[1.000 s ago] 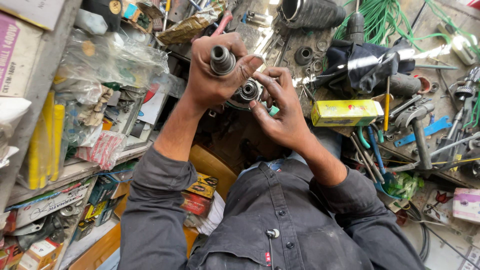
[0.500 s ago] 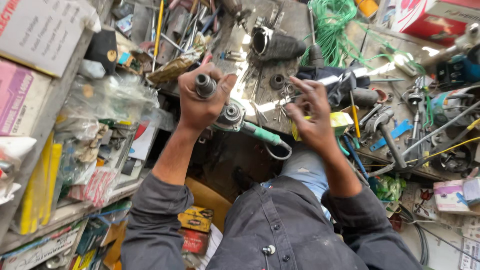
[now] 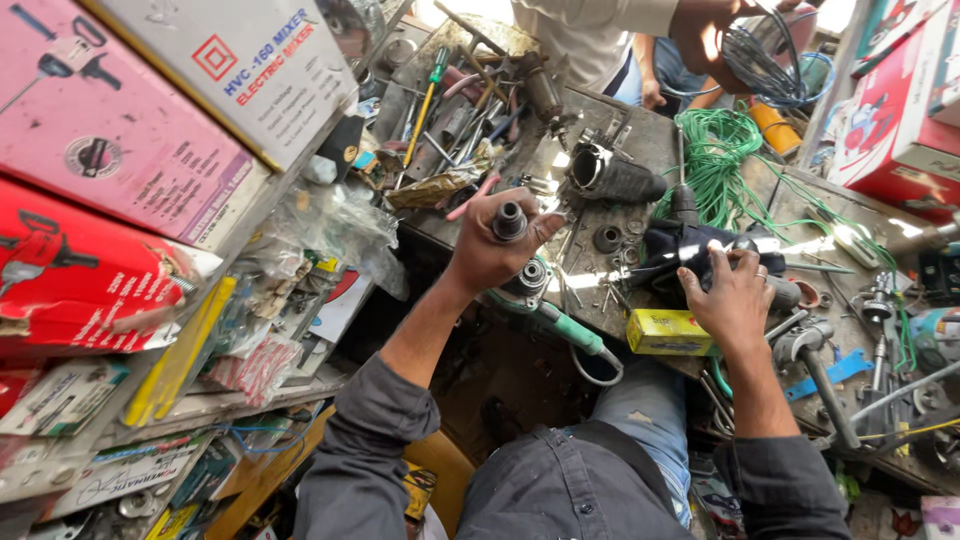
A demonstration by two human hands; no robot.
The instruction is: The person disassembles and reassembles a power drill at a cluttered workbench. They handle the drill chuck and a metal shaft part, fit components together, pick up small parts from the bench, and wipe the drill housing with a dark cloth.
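Two hands (image 3: 495, 245) (image 3: 733, 300) amid tool clutter: yellow box (image 3: 668, 332), green wire (image 3: 715, 165).

A cramped tool repair workshop that doubles as a shop. The metal worktop (image 3: 640, 150) is buried in screwdrivers (image 3: 425, 105), loose parts, a hammer (image 3: 815, 365) and a green wire coil (image 3: 715, 160). Left of the worktop, shelves (image 3: 215, 405) hold boxed power tools (image 3: 95, 140) and packeted spares; right of it, more red boxes (image 3: 895, 110) are stacked.
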